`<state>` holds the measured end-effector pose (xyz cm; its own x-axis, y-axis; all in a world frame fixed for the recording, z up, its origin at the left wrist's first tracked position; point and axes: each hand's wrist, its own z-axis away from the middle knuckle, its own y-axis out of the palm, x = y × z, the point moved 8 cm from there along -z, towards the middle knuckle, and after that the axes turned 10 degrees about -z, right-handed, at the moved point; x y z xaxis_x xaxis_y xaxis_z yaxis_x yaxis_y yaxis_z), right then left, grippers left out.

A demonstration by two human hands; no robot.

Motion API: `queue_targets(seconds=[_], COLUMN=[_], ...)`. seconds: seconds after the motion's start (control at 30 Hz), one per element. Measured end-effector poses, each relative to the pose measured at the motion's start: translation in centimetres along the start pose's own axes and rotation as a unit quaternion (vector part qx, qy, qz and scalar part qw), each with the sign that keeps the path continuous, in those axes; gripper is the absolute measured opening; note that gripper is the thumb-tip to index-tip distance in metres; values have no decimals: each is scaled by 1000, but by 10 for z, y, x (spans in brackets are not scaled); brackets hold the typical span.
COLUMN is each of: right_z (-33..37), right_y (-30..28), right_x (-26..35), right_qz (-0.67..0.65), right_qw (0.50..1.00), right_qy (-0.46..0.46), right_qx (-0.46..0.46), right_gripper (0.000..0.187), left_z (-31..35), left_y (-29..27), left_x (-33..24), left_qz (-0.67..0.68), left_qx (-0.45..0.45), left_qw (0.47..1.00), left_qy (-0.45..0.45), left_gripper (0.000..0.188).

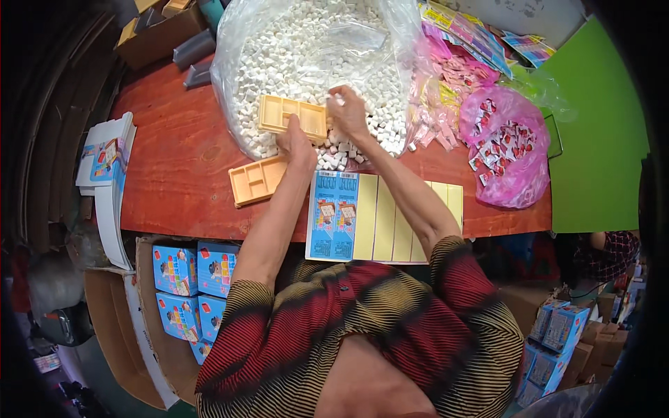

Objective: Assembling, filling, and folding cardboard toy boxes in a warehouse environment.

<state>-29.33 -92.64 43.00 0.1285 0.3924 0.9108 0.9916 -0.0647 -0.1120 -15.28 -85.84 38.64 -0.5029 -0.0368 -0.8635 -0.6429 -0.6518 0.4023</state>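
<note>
My left hand (297, 145) grips the near edge of a pale yellow plastic tray (306, 124) divided into compartments. The tray is held over a heap of small white cubes (279, 66) in a big clear plastic bag (226, 59). Just right of the tray, my right hand (350, 115) has its fingers drawn together; they are slightly blurred, and what they hold is unclear. A second pale yellow tray (256, 182) lies on the table beside my left forearm. Under my forearms is a sheet of stickers (336, 216), part printed blue, part bare yellow backing.
On the right of the red table (174, 160) are a pink bag of small printed packets (512, 184) and a pile of pink pieces (446, 90). Stacked printed cards (108, 160) sit at the left edge. Below, a carton holds blue boxes (174, 268). A green board (592, 139) stands right.
</note>
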Motion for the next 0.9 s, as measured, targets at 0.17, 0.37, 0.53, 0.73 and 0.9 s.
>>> queue_targets(seconds=[0.17, 0.37, 0.53, 0.73, 0.9], right_z=[23, 6, 2, 27, 21], right_y=[35, 34, 30, 48, -5], right_x=[34, 23, 20, 50, 102], right_qz=[80, -170, -127, 329, 127], right_qw=[990, 952, 969, 890, 972], right_qy=[-82, 187, 124, -157, -180], right_qx=[87, 172, 175, 275, 85], right_gripper=[34, 58, 51, 38, 25], left_z=[-8, -4, 8, -6, -22], left_y=[14, 26, 42, 41, 43], left_x=[23, 18, 15, 42, 23], left_qz=[22, 100, 130, 130, 88], left_qx=[35, 119, 168, 218, 185], left_qw=[998, 981, 962, 926, 964], left_qy=[-52, -115, -174, -279, -171], left_gripper=[35, 34, 36, 34, 37])
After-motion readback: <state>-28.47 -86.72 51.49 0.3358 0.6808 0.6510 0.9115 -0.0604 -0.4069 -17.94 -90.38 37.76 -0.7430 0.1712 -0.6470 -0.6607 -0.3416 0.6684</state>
